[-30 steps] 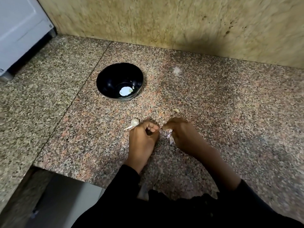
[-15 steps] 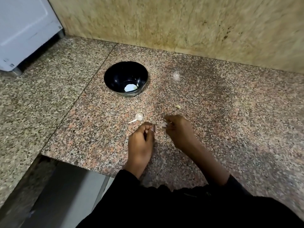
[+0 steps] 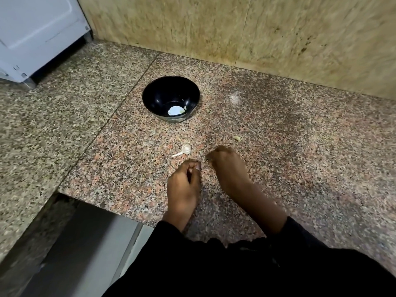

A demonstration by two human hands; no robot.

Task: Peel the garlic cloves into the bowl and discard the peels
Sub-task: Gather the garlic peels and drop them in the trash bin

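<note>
On my feed the granite counter carried a black bowl with one white piece inside. My left hand and right hand were curled near each other; what they pinched I could not tell. An unpeeled garlic clove lay just beyond them. Peeling seemed midway; I judged that clove next.
</note>
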